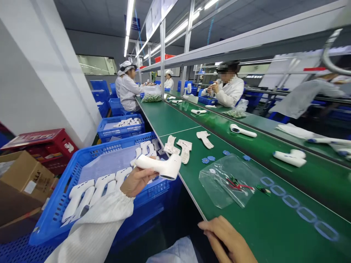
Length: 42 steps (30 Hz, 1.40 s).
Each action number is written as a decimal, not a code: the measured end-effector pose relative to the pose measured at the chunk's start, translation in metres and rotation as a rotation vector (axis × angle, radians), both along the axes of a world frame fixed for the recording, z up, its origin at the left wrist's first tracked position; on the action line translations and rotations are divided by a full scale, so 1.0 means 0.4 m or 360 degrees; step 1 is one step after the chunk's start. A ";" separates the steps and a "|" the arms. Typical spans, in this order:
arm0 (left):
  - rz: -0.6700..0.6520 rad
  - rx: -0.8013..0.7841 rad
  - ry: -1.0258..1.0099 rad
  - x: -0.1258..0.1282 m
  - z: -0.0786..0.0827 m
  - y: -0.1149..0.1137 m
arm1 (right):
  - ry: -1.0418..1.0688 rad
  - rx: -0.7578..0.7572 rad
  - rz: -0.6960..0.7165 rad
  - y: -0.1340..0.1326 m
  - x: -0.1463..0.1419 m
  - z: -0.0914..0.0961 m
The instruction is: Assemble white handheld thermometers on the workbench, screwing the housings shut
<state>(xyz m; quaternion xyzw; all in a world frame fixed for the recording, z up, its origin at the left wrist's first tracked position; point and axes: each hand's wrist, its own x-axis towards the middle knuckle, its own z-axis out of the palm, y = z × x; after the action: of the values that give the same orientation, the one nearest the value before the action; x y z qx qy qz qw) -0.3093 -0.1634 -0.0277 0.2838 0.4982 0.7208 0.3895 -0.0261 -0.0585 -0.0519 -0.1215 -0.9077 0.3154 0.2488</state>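
My left hand (pixel 137 179) is closed round a white gun-shaped thermometer housing (pixel 162 166), held over the edge of a blue crate (pixel 52 215). More white housing shells (pixel 90 191) lie in rows inside that crate. My right hand (pixel 226 239) rests at the near edge of the green table (pixel 274 226), fingers curled, and nothing shows in it. A clear plastic bag (pixel 229 180) with small red and green wired parts lies just beyond it. Three white half-shells (pixel 186 146) lie on the table farther off.
A second blue crate (pixel 120 128) of white parts stands behind the first. Red crate (pixel 46 144) and cardboard box (pixel 26 175) sit at left. Finished thermometers (pixel 242 130) lie on the green conveyor. Blue rings (pixel 290 201) line the table. Several seated workers in white coats sit along the line.
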 end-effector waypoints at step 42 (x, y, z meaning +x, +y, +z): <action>-0.1675 0.0633 0.1781 0.703 -0.038 0.378 | 0.1563 -0.1524 -0.1419 0.158 0.410 0.014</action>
<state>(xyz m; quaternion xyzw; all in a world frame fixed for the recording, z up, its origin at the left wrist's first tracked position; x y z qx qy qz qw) -0.0281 -0.0121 -0.0430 0.8665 0.2821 0.2679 0.3129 0.1378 0.0045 -0.0461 -0.4123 -0.3287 0.5575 0.6412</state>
